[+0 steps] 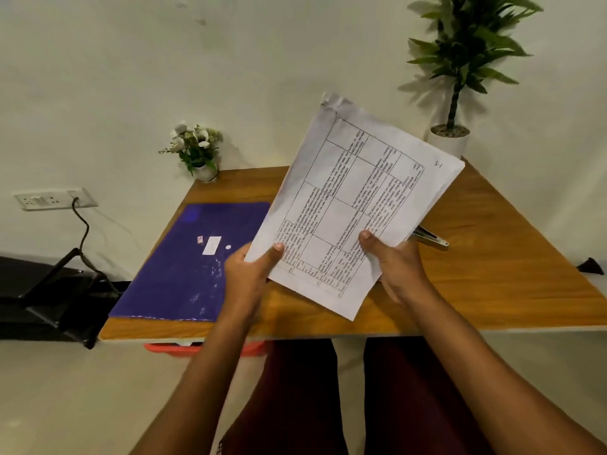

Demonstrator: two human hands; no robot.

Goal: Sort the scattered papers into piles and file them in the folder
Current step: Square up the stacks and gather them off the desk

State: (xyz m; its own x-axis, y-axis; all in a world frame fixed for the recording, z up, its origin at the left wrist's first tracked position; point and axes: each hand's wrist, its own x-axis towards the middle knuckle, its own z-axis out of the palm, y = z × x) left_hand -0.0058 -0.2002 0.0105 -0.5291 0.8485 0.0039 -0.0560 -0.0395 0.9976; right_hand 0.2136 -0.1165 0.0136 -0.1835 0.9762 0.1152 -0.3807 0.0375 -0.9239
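Fingers (278, 249) of left hand (244, 274), right hand (394, 266) tight on papers (354, 198) over wooden table (492, 264), white wall (131, 77) behind

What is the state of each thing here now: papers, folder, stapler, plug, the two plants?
papers: one stack, held up above the table, tilted.
folder: closed, flat on the table.
stapler: on the table, partly hidden behind the papers.
plug: in the wall socket.
small flower pot: upright, at the table's far corner.
tall plant: upright.
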